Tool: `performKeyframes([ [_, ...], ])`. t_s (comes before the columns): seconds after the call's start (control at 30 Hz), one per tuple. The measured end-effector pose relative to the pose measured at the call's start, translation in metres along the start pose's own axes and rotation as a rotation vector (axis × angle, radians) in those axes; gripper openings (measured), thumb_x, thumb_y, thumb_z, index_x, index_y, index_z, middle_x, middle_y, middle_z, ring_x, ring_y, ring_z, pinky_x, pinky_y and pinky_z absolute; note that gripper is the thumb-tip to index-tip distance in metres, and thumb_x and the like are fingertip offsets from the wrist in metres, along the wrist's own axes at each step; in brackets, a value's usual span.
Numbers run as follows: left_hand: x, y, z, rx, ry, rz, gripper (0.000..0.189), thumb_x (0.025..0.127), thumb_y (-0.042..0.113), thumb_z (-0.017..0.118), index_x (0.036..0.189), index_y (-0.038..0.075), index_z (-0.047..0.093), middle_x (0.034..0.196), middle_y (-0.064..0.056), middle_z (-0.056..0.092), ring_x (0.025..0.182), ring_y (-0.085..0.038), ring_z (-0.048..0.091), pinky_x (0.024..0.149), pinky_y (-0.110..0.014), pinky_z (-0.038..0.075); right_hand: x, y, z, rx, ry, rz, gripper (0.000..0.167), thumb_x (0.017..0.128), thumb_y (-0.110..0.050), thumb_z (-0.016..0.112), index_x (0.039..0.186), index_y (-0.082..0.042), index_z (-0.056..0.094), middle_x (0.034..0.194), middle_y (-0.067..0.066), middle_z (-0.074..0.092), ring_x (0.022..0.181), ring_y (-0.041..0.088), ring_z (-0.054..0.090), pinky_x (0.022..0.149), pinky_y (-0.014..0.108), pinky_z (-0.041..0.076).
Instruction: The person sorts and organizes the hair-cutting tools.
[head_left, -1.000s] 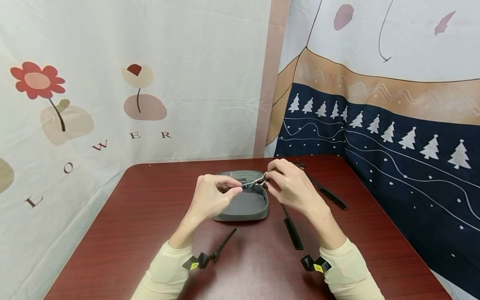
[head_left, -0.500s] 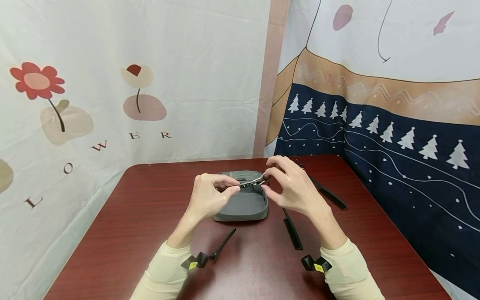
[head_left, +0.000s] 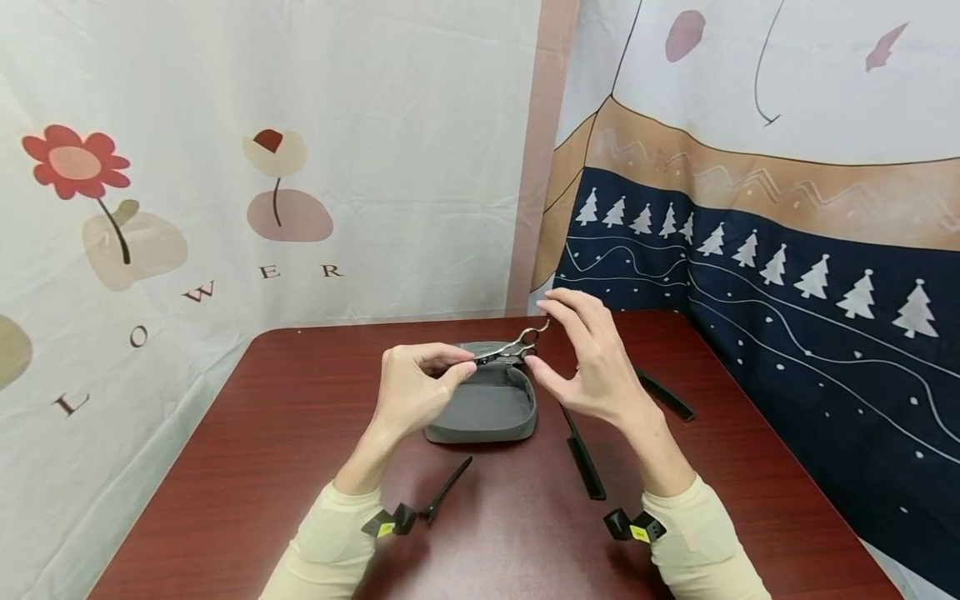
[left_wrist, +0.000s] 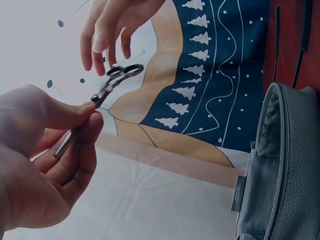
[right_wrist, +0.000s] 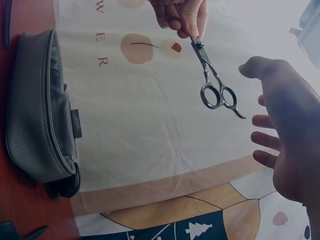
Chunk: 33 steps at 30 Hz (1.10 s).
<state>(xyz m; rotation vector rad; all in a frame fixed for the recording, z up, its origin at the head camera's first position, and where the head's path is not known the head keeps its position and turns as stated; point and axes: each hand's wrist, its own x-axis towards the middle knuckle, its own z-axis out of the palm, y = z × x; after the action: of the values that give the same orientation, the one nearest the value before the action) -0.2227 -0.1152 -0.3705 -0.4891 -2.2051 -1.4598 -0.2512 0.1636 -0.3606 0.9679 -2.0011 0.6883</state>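
Observation:
My left hand (head_left: 416, 383) pinches a pair of thinning scissors (head_left: 519, 345) by the blades, between thumb and fingers, above the grey zip case. A toothed blade (left_wrist: 64, 142) pokes out below the thumb in the left wrist view. The metal finger loops point to the right, tilted slightly up, with a curved finger rest at the end. Around those loops hovers my right hand (head_left: 596, 358), thumb and fingers spread. In the right wrist view a gap shows between the right hand (right_wrist: 285, 120) and the scissors.
The unzipped grey case (head_left: 483, 423) stands mid-table. A black tail comb (head_left: 587, 468) lies to its right, and another black comb (head_left: 666, 394) farther right, partly behind my right hand. A black hair clip (head_left: 448, 490) lies in front, near my left wrist.
My right hand has let go of the scissors' handles, spread its fingers and risen a little. The scissors' loops have tilted upward while the left hand keeps its pinch and rises slightly.

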Motion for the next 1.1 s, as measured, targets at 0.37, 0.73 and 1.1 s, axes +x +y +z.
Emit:
performKeyframes([
  [0.37, 0.001, -0.004, 0.005, -0.225, 0.099, 0.045, 0.012, 0.090, -0.004, 0.091, 0.099, 0.003, 0.089, 0.090, -0.020, 0.086, 0.077, 0.004, 0.079, 0.071, -0.013, 0.060, -0.001, 0.001, -0.002, 0.146, 0.113, 0.170, 0.083, 0.090, -0.029, 0.086, 0.162, -0.004, 0.055, 0.162, 0.021, 0.061, 0.153, 0.036, 0.055, 0.133, 0.037, 0.040],
  [0.73, -0.005, -0.001, 0.021, -0.389, 0.131, 0.070, 0.013, 0.089, -0.010, 0.088, 0.101, -0.006, 0.086, 0.086, -0.025, 0.083, 0.074, -0.001, 0.080, 0.071, -0.018, 0.064, 0.000, -0.006, -0.001, 0.477, 0.061, 0.397, 0.083, 0.096, -0.013, 0.080, 0.171, -0.022, 0.045, 0.171, 0.006, 0.057, 0.160, 0.021, 0.053, 0.137, 0.032, 0.038],
  [1.1, -0.013, 0.009, 0.036, -0.501, 0.169, 0.031, 0.015, 0.089, -0.012, 0.086, 0.104, -0.012, 0.084, 0.087, 0.007, 0.086, 0.075, -0.003, 0.081, 0.074, -0.020, 0.067, 0.002, -0.017, 0.006, 0.854, 0.115, 0.430, 0.075, 0.098, 0.007, 0.066, 0.169, 0.003, 0.041, 0.165, 0.026, 0.057, 0.156, 0.021, 0.058, 0.132, 0.028, 0.044],
])
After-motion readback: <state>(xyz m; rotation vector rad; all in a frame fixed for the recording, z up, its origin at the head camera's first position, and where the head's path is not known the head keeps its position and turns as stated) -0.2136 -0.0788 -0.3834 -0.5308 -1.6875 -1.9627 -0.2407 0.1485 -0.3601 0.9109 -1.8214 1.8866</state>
